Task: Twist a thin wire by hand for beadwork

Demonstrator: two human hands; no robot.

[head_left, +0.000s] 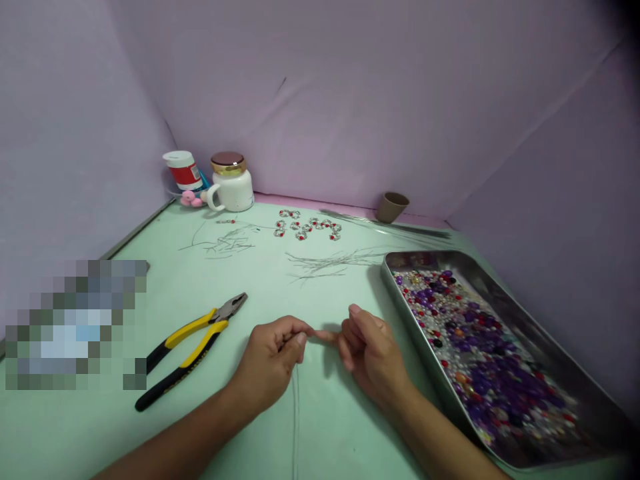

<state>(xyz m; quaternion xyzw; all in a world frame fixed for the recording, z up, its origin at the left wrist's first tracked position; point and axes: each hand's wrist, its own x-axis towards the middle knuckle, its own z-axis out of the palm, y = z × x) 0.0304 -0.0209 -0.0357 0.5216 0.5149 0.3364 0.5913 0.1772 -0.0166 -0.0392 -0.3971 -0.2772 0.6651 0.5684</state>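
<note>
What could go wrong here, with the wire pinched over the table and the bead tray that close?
1. The thin wire held between left hand and right hand could slip or kink.
2. The right forearm lies beside the bead tray; a nudge might spill beads.
3. Loose wire pieces ahead could snag.

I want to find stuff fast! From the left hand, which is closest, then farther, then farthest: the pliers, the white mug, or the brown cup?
Measured from the left hand in the head view:
1. Pliers: just to its left on the table.
2. White mug: far back, left, by the wall.
3. Brown cup: far back, right; slightly farther than the mug, though it's close.
</note>
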